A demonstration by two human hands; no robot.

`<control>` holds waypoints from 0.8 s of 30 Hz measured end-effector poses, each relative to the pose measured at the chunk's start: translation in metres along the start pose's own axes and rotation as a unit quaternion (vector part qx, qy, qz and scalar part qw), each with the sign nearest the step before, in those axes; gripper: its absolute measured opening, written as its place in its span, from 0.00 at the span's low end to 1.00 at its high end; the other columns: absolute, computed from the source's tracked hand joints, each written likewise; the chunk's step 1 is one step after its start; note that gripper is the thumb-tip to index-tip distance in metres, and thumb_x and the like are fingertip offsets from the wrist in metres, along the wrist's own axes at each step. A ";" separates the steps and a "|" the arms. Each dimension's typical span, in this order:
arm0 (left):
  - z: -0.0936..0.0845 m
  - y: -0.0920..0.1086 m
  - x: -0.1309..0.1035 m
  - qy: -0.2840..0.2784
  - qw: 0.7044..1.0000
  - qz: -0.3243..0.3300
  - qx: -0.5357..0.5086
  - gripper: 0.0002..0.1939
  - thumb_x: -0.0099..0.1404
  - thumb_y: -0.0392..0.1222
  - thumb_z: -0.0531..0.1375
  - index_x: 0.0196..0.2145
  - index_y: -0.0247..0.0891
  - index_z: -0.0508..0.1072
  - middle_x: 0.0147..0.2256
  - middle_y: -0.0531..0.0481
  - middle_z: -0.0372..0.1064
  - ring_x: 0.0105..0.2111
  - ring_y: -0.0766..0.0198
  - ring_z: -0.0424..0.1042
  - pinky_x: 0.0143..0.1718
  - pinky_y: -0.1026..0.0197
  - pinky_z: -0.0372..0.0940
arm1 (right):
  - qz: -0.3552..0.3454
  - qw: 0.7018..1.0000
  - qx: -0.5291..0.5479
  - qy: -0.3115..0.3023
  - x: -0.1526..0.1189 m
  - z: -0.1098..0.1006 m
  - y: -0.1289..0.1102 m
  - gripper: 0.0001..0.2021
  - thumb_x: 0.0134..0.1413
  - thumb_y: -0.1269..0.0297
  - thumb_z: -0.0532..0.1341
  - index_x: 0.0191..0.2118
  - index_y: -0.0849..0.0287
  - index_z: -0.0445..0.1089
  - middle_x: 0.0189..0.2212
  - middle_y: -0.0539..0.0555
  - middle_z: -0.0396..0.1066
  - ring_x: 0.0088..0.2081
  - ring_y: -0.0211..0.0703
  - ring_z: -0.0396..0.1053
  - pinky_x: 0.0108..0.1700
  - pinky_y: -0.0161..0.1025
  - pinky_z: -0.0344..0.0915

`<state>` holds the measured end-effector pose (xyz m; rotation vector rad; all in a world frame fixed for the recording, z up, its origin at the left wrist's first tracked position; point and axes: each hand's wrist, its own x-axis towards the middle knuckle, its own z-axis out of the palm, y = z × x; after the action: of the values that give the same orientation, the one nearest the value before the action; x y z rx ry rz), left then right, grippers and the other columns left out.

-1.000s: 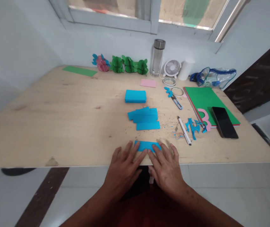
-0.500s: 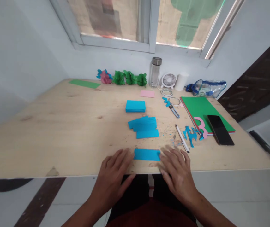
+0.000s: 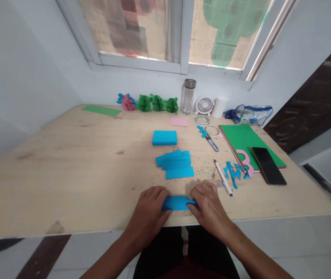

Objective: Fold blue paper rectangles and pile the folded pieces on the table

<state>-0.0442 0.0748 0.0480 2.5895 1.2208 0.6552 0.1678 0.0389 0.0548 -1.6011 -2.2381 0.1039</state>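
Observation:
A blue paper strip (image 3: 177,202) lies crosswise near the front edge of the wooden table (image 3: 66,166). Its left end is in my left hand (image 3: 151,207), thumb in front and curled fingers behind. My right hand (image 3: 208,203) pinches the other end, which looks slightly raised and bent between thumb and fingers. Just beyond my hands, several loose blue paper pieces (image 3: 178,172) overlap. Farther back sits a neat stack of blue paper (image 3: 164,137). A white pen (image 3: 223,178) and blue paper scraps (image 3: 235,174) are to the right of my right hand.
At right, a phone (image 3: 268,166) rests on a green sheet stack (image 3: 249,141), near a pink cutout (image 3: 245,162). A cutter (image 3: 212,143) and tape rolls (image 3: 202,120) lie behind. Along the wall stand a bottle (image 3: 188,97), a small fan (image 3: 204,105) and paper crafts (image 3: 156,103).
Both hands have gone from resting flat beside the strip's ends to gripping them. The strip's right end has lifted and bent. The camera view has tilted up slightly.

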 end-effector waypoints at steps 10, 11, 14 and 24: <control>0.007 -0.012 0.035 0.138 0.983 0.019 0.123 0.15 0.64 0.35 0.53 0.47 0.36 0.70 0.50 0.39 0.69 0.50 0.50 0.67 0.49 0.48 0.61 | -0.016 0.995 -0.083 0.051 0.060 -0.004 0.016 0.06 0.53 0.66 0.64 0.37 0.56 0.68 0.37 0.53 0.71 0.44 0.47 0.63 0.48 0.46 0.52; 0.009 -0.013 0.037 0.135 0.980 0.027 0.141 0.14 0.64 0.34 0.53 0.47 0.37 0.71 0.50 0.39 0.69 0.51 0.50 0.67 0.49 0.48 0.61 | -0.011 0.994 -0.092 0.058 0.062 -0.003 0.016 0.08 0.53 0.66 0.64 0.39 0.56 0.68 0.40 0.54 0.71 0.45 0.49 0.62 0.49 0.47 0.52; 0.017 -0.017 0.039 0.118 0.977 0.057 0.169 0.14 0.65 0.33 0.53 0.45 0.41 0.74 0.50 0.42 0.70 0.51 0.51 0.67 0.50 0.47 0.60 | -0.009 0.989 -0.121 0.084 0.058 0.004 0.014 0.12 0.55 0.65 0.62 0.46 0.56 0.67 0.46 0.56 0.69 0.49 0.50 0.61 0.51 0.50 0.51; 0.022 -0.027 0.062 0.084 0.971 0.082 0.209 0.12 0.65 0.32 0.52 0.40 0.39 0.74 0.39 0.45 0.74 0.39 0.55 0.70 0.44 0.51 0.60 | -0.031 0.984 -0.125 0.124 0.054 0.025 0.018 0.09 0.56 0.66 0.61 0.43 0.53 0.70 0.47 0.54 0.70 0.52 0.49 0.61 0.56 0.52 0.50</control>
<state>-0.0179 0.1399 0.0374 3.0619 1.3265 0.7279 0.1606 0.0994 0.0405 -1.5646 -2.1673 -0.3873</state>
